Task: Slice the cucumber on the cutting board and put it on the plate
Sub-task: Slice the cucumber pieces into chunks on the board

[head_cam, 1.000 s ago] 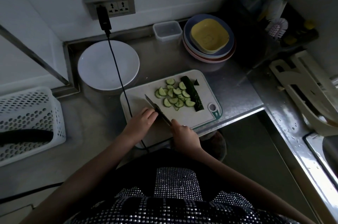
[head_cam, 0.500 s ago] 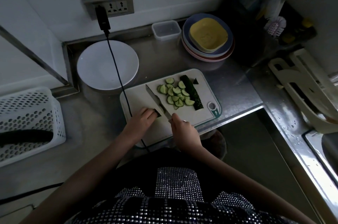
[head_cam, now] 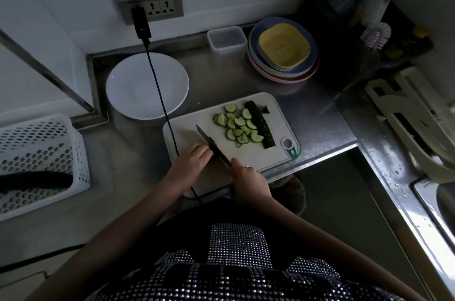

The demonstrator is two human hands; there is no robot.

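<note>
The cutting step is being done: the knife point(head_cam: 211, 144) is gripped by the right hand point(head_cam: 248, 177), a cucumber bit, hidden, is likely pinched by the left hand point(head_cam: 192, 160) on the near cutting board point(head_cam: 256, 155), slices point(head_cam: 237, 127) lie farther right, and the plate point(head_cam: 138, 89) must be filled next.

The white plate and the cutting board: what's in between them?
Head view: a black cable crosses the plate and the cutting board edge, over bare steel counter.

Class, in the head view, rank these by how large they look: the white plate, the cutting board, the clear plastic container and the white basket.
1. Cutting board and white basket: too close to rank; basket partly cut off.
2. White plate.
3. Clear plastic container.
</note>
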